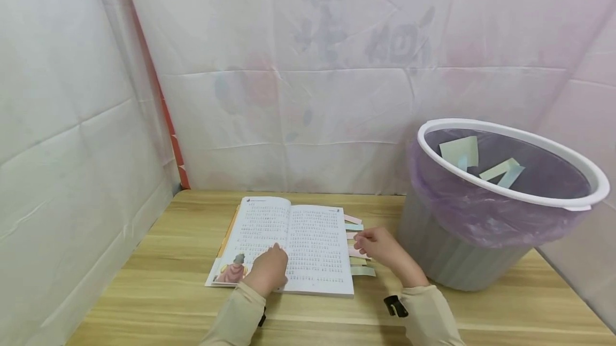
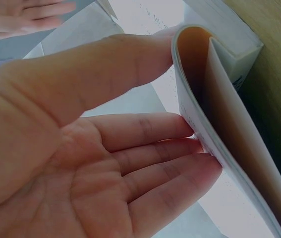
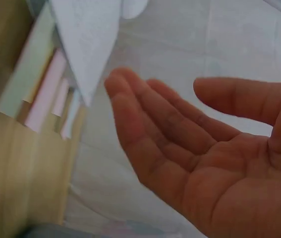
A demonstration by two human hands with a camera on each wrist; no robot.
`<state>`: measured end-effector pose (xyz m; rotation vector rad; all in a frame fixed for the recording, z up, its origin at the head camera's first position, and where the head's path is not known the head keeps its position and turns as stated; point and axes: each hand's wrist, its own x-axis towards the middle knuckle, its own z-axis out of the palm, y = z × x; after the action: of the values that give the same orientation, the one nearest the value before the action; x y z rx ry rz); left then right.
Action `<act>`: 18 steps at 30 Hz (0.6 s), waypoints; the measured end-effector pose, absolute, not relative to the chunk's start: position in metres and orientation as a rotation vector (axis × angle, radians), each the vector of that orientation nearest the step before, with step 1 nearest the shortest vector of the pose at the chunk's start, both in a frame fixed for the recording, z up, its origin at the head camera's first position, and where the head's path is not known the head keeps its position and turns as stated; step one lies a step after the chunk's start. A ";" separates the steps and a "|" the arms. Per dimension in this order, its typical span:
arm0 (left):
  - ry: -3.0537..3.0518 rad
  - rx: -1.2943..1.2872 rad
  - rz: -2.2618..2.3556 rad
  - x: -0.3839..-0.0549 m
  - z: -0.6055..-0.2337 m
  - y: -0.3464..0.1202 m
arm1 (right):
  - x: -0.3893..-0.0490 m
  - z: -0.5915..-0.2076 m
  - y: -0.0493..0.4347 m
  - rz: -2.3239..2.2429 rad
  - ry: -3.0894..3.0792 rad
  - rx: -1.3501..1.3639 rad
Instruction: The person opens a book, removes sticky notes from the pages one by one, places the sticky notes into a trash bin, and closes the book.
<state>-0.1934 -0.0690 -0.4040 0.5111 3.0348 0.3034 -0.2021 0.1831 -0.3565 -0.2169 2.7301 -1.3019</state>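
An open book (image 1: 313,239) with dense print lies on the wooden table (image 1: 159,282). Coloured sticky tabs (image 1: 358,252) stick out from its right page edge. My left hand (image 1: 271,266) rests on the lower middle of the book. In the left wrist view the left hand (image 2: 177,89) has straight fingers (image 2: 180,148) against a curled-up page (image 2: 214,99), with the thumb on the curl. My right hand (image 1: 370,241) hovers at the tabs. In the right wrist view the right hand (image 3: 155,87) is relaxed and holds nothing, beside the pink and green tabs (image 3: 46,94).
A grey waste bin (image 1: 510,132) with a white rim and purple liner stands on the table's right, close to my right hand. Pale paper notes (image 1: 459,151) cling inside it. White sheeting walls close off the left, back and right sides.
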 end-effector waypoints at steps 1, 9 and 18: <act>3.033 0.505 0.305 -0.193 -0.404 -0.069 | -0.205 -0.361 0.182 -1.286 2.740 -0.198; 3.045 0.500 0.278 -0.192 -0.403 -0.068 | -0.228 -0.376 0.182 -1.376 2.661 -0.086; 3.034 0.505 0.261 -0.193 -0.404 -0.066 | -0.255 -0.392 0.178 -1.407 2.623 0.011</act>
<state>-0.1926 -0.0662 -0.4045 0.5053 3.0341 0.2611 -0.2553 0.1784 -0.3918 0.0110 2.6233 -1.4067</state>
